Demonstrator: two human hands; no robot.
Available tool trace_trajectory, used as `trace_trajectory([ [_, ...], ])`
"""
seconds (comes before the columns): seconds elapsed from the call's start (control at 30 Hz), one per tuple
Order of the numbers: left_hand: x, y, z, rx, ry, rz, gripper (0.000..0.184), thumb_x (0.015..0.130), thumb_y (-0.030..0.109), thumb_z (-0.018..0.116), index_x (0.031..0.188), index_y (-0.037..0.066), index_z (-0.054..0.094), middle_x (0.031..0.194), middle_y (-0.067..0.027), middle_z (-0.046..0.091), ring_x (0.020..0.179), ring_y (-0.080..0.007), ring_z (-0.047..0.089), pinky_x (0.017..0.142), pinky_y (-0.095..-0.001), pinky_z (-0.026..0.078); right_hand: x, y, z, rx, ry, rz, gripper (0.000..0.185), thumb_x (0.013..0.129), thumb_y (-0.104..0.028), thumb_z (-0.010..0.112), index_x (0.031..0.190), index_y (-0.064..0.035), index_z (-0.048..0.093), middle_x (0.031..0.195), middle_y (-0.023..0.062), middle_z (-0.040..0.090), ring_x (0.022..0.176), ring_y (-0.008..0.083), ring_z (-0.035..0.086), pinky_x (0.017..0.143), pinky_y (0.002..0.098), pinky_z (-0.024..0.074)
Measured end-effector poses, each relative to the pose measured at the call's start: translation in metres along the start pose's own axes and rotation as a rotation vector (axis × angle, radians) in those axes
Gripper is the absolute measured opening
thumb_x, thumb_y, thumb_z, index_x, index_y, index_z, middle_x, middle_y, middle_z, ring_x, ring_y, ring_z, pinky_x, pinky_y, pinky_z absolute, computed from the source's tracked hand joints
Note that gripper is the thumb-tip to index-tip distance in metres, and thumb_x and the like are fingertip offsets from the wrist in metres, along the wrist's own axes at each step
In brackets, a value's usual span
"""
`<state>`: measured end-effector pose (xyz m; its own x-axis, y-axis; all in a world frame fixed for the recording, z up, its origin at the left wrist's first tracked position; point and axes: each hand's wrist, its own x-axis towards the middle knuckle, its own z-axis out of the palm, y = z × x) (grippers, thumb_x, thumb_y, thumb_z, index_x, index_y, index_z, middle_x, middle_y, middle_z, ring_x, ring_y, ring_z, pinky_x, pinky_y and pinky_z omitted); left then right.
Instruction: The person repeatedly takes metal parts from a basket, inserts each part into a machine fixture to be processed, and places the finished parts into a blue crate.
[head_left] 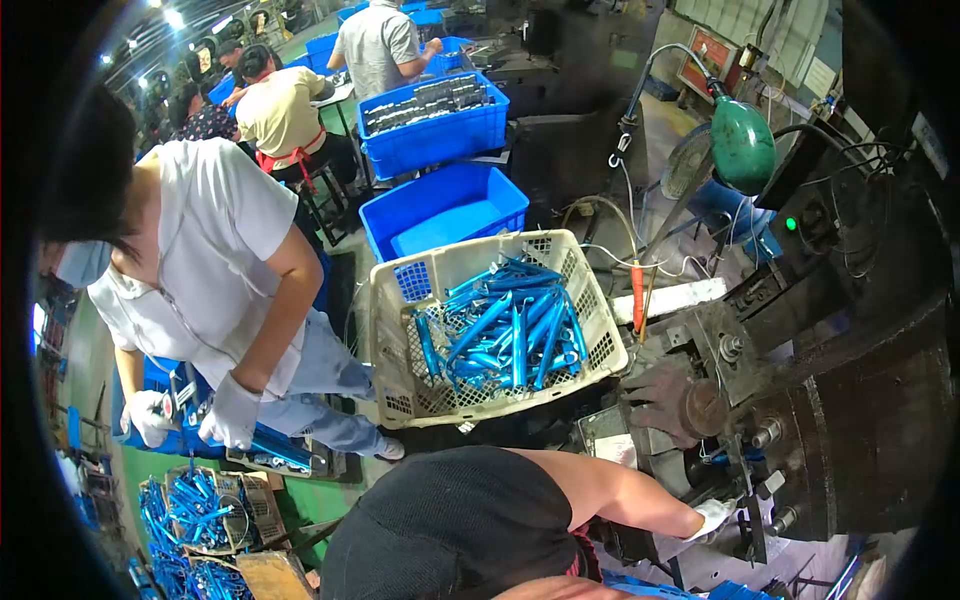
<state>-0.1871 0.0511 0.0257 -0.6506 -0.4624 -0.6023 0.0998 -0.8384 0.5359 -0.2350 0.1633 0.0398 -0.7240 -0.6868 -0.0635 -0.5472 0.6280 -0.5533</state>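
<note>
My left hand [712, 519], in a white glove, reaches into the black machine [850, 450] at the lower right. Its fingers are drawn together at a metal fixture [755, 525]; what they grip, if anything, is too small to make out. My bare forearm and black sleeve [450, 530] cross the bottom of the view. Bolts and a steel block sit close to the hand. Blue parts [740, 591] show at the bottom edge below it. A dirty brown glove [668, 400] appears to lie on the machine. My right hand is out of view.
A pale plastic crate [395, 385] holds many blue metal tubes [520, 335]. Blue bins [445, 210] stand behind it. At left, a co-worker [215, 240] in white gloves handles a metal piece. A green lamp [743, 145] hangs over the machine. More crated tubes [200, 510] are lower left.
</note>
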Motion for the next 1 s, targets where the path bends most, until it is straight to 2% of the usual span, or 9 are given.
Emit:
trace_trajectory([
  [0.23,0.011,-0.003,0.004,0.102,0.041,0.058,0.049,0.087,0.051,0.031,0.069,0.009,0.05,0.055,-0.0045,0.048,0.039,-0.0195,0.045,0.035,-0.0352,0.031,-0.014,0.025,-0.032,0.117,0.096,0.044,0.051,0.088,-0.039,0.045,0.12,0.0004,0.048,0.105,0.0099,0.058,0.084,0.0191,0.054,0.071,0.0293,0.0438],
  [0.4,-0.065,0.058,-0.01,0.004,-0.209,-0.073,0.037,0.085,0.04,0.042,0.095,0.008,0.058,0.08,-0.0104,0.055,0.084,-0.0265,0.052,0.07,-0.0421,0.043,-0.047,0.042,-0.077,0.711,-0.003,0.159,0.046,0.086,-0.03,0.046,0.118,0.002,0.049,0.111,0.0133,0.055,0.093,0.0211,0.053,0.081,0.0342,0.0435],
  [0.5,-0.013,0.06,-0.063,-0.967,-1.501,-0.617,0.022,0.087,0.032,0.041,0.08,0.014,0.052,0.065,-0.0019,0.049,0.052,-0.0148,0.047,0.05,-0.0278,0.042,-0.024,0.051,-0.06,-0.19,0.17,-0.297,0.034,0.082,-0.021,0.044,0.104,0.0022,0.055,0.102,0.0205,0.057,0.092,0.033,0.053,0.086,0.0322,0.0392],
  [0.53,-0.05,0.085,-0.083,-0.625,-0.938,0.026,0.031,0.089,0.034,0.043,0.092,0.006,0.053,0.062,-0.0002,0.046,0.052,-0.0086,0.044,0.041,-0.0201,0.036,-0.023,0.029,-0.056,0.058,0.163,-0.226,0.033,0.083,-0.021,0.045,0.104,0.0014,0.055,0.098,0.0175,0.058,0.091,0.0296,0.054,0.085,0.0313,0.039],
  [0.63,-0.06,0.058,-0.113,0.123,-0.237,0.051,0.021,0.088,0.029,0.051,0.087,0.009,0.052,0.06,0.0029,0.046,0.051,-0.0068,0.044,0.04,-0.0227,0.036,-0.007,-0.023,-0.047,0.614,-0.032,0.096,0.035,0.084,-0.026,0.05,0.106,0.0014,0.055,0.101,0.0106,0.058,0.093,0.0165,0.051,0.083,0.0296,0.0383],
  [0.8,0.028,0.04,-0.117,0.597,0.075,0.279,0.054,0.081,0.026,0.057,0.126,0.006,0.036,0.099,-0.0114,0.056,0.072,-0.016,0.055,0.058,-0.0275,0.047,0.011,-0.036,-0.012,0.843,-0.072,0.025,0.037,0.085,-0.041,0.049,0.1,-0.0085,0.059,0.079,0.0002,0.054,0.066,0.0091,0.045,0.061,0.0239,0.0371],
  [0.87,0.035,0.044,-0.097,0.645,0.176,0.392,0.062,0.08,0.027,0.056,0.131,0.005,0.029,0.108,-0.0151,0.054,0.081,-0.02,0.057,0.065,-0.0305,0.048,0.019,-0.026,-0.005,0.958,-0.182,0.292,0.043,0.085,-0.051,0.045,0.099,-0.0136,0.061,0.072,-0.0032,0.05,0.054,0.0068,0.041,0.05,0.0227,0.0347],
  [0.97,0.068,0.053,-0.096,1.066,0.185,0.56,0.051,0.08,0.028,0.054,0.123,0.003,0.041,0.105,-0.0213,0.055,0.078,-0.0222,0.059,0.064,-0.0348,0.049,0.014,-0.036,-0.006,0.962,-0.211,0.343,0.041,0.086,-0.049,0.045,0.1,-0.0134,0.061,0.075,-0.0017,0.054,0.059,0.0087,0.045,0.056,0.0229,0.0377],
  [1.0,0.061,0.059,-0.094,1.059,0.161,0.494,0.049,0.08,0.031,0.055,0.119,0.002,0.045,0.105,-0.0223,0.055,0.079,-0.0258,0.059,0.067,-0.0362,0.048,0.024,-0.021,0.016,0.831,0.067,0.041,0.04,0.087,-0.043,0.047,0.101,-0.0086,0.061,0.083,0.0014,0.058,0.071,0.0136,0.052,0.069,0.0256,0.0411],
])
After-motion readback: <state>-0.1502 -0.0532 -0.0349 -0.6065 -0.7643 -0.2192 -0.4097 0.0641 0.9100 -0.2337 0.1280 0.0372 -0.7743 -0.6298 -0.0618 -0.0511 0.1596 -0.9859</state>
